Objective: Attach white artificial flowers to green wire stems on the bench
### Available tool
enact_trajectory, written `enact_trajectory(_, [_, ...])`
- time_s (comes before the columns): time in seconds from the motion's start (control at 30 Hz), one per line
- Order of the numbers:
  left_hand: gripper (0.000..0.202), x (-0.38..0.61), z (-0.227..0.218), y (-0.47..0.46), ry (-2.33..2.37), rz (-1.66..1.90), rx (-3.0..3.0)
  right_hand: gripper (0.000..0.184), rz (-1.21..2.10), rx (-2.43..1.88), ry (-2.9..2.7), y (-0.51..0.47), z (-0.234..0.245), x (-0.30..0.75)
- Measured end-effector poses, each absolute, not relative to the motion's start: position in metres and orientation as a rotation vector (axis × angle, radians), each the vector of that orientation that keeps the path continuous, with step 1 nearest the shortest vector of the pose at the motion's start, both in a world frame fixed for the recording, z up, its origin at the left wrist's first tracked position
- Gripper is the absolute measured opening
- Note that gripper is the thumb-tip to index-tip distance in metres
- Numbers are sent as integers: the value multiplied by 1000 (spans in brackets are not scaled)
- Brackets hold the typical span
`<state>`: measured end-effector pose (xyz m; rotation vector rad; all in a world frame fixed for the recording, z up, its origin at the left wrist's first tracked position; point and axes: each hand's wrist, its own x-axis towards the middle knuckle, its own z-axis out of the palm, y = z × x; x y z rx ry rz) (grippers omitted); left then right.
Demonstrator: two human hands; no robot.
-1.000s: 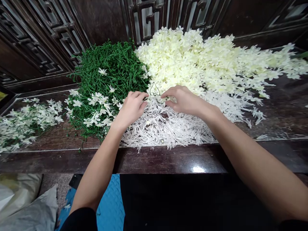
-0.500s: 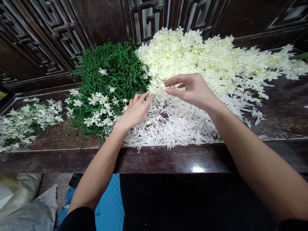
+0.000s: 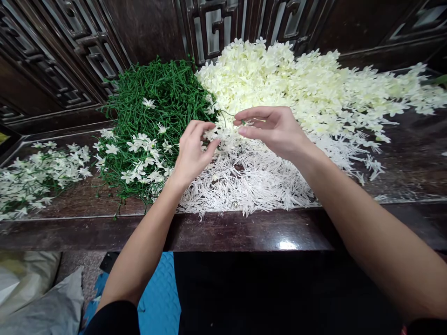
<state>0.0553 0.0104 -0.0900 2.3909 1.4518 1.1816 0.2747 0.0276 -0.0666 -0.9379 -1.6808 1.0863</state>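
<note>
My right hand (image 3: 268, 124) pinches a thin green plastic stem (image 3: 227, 113), which curves out to the left of the fingertips. To its left, my left hand (image 3: 195, 151) is raised with thumb and fingers curved apart, and I see nothing gripped between them. Below and between both hands spreads a pile of white spiky stamen pieces (image 3: 254, 179). Behind the right hand is a heap of cream-white artificial petals (image 3: 272, 77). Beside the left hand rises a mound of green artificial stems (image 3: 159, 88), with white assembled flowers (image 3: 143, 144) lying on its front.
At the far left lies a bunch of white flowers on green stems (image 3: 52, 172). Everything rests on a dark wooden bench (image 3: 223, 230) with a carved lattice back (image 3: 213, 28). Sacks (image 3: 45, 298) and a blue mat (image 3: 160, 288) are on the floor below.
My left hand has lifted off the white pile, and its fingers have curled up with the thumb apart. My right hand has shifted slightly left with the stem.
</note>
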Motion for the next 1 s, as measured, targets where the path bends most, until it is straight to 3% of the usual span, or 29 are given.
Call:
enact_trajectory(0.13, [22,51,-95,17,1484,1441,2165,52,917,-1061,-1863,25,-76,266])
enact_trajectory(0.4, [20,50,-88,20,1352,1571,1658,16,744,-1122,-1781,25,-89,257])
enact_trajectory(0.57, [10,53,-80,18,1352,1570,1445,29,717,-1076,-1595,25,-75,265])
enact_trajectory(0.73, [11,58,-70,15,1320,1488,1171,44,831,-1080,-1926,22,-68,269])
enact_trajectory(0.9, [20,56,-66,13,1306,1439,1066,35,598,-1113,-2194,24,-79,269])
enact_trajectory(1.0, [11,55,-67,11,1471,1338,1349,39,493,-1096,-2240,26,-84,269])
